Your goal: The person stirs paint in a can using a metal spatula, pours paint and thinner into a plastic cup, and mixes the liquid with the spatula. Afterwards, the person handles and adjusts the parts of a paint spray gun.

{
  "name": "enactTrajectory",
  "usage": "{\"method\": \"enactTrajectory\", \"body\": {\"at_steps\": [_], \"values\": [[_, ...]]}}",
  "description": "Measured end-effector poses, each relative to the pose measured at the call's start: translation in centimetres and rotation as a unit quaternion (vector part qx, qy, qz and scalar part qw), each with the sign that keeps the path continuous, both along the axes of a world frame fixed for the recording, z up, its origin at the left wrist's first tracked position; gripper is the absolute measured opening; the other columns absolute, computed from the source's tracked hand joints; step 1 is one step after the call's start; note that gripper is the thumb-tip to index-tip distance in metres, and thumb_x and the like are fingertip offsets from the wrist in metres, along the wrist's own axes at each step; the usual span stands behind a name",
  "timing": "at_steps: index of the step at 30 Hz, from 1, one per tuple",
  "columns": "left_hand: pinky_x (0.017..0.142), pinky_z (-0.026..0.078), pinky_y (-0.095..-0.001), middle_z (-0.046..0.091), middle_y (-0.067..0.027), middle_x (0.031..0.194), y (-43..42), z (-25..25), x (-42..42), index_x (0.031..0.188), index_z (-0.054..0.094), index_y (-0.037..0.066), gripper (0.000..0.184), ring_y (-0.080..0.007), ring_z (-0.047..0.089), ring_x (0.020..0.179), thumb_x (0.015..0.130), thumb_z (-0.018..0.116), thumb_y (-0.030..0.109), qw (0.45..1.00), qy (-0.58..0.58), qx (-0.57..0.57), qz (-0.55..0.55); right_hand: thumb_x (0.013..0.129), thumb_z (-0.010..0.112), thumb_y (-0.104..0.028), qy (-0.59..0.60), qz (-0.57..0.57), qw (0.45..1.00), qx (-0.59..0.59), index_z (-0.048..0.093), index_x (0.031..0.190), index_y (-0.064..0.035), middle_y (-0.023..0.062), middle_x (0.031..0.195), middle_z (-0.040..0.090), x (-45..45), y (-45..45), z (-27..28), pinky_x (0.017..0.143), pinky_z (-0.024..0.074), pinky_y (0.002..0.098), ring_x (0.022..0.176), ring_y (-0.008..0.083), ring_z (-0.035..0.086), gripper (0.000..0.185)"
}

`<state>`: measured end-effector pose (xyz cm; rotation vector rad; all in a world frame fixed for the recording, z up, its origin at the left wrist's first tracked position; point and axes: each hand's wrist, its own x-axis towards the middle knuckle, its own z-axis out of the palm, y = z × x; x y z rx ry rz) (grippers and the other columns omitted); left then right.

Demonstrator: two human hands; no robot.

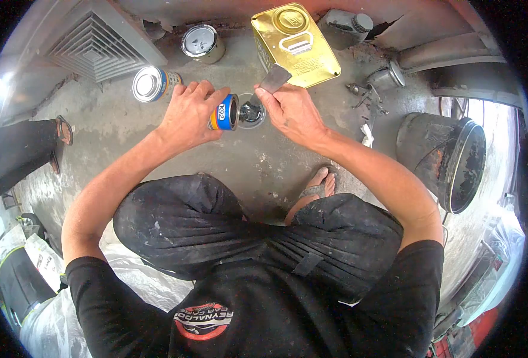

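Note:
My left hand (pixel 191 112) is wrapped around a small blue and orange paint can (pixel 223 112) marked K92. The can is tilted on its side, its open mouth facing right over a clear cup (pixel 258 123). Dark, glossy stuff lies in the cup, which rests on the floor. My right hand (pixel 293 113) is closed on a flat, dark grey rectangular scraper (pixel 276 77), its broad end pointing up and away. Those fingers are just right of the cup's rim.
A second small can (pixel 149 85) lies near my left hand. Behind stand a paint-smeared tin (pixel 203 43), a gold metal canister (pixel 311 56) and a grey container (pixel 347 27). A spray gun (pixel 365 95) and a large drum (pixel 437 155) are at right. Another person's leg (pixel 19 149) is at left.

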<state>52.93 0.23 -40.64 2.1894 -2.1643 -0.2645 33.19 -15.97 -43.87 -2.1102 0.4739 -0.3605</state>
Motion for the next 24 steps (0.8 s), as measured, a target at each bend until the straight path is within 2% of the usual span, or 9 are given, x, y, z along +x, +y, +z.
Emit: {"method": "enactTrajectory", "body": {"at_steps": [14, 17, 20, 24], "values": [[0.085, 0.044, -0.0445, 0.062, -0.0104, 0.113, -0.16, 0.08, -0.04, 0.134, 0.062, 0.011, 0.083, -0.0287, 0.062, 0.105, 0.058, 0.092, 0.029, 1.0, 0.001, -0.008, -0.007, 0.107, 0.052, -0.029, 0.001, 0.003, 1.0, -0.014, 0.065, 0.089, 0.0049, 0.027, 0.081, 0.063, 0.0, -0.02, 0.0, 0.071, 0.0498, 0.0523, 0.076, 0.0475, 0.063, 0.04], [0.092, 0.043, -0.0452, 0.06, -0.0112, 0.115, -0.22, 0.21, -0.05, 0.139, 0.06, 0.011, 0.085, -0.0309, 0.06, 0.109, 0.061, 0.089, 0.027, 1.0, 0.012, 0.021, 0.007, 0.107, 0.052, -0.029, -0.004, 0.002, 1.0, -0.014, 0.065, 0.089, 0.0049, 0.027, 0.08, 0.063, 0.02, 0.02, -0.02, 0.071, 0.0498, 0.0524, 0.075, 0.0475, 0.063, 0.04], [0.088, 0.045, -0.0453, 0.062, -0.0109, 0.115, -0.18, 0.11, 0.01, 0.134, 0.062, 0.01, 0.082, -0.0296, 0.063, 0.107, 0.059, 0.092, 0.029, 1.0, 0.01, 0.001, 0.001, 0.107, 0.052, -0.029, -0.008, 0.002, 1.0, -0.015, 0.065, 0.089, 0.0053, 0.0273, 0.08, 0.062, -0.02, 0.01, 0.04, 0.071, 0.05, 0.0526, 0.075, 0.0475, 0.063, 0.041], [0.09, 0.046, -0.046, 0.063, -0.0131, 0.115, 0.06, -0.56, 0.48, 0.133, 0.061, 0.009, 0.079, -0.0334, 0.063, 0.109, 0.062, 0.09, 0.027, 0.998, 0.058, 0.0, 0.029, 0.106, 0.051, -0.028, 0.016, 0.01, 0.999, -0.028, 0.064, 0.088, 0.0057, 0.0281, 0.08, 0.062, -0.15, -0.01, 0.64, 0.071, 0.0501, 0.0525, 0.076, 0.048, 0.062, 0.041]]}}
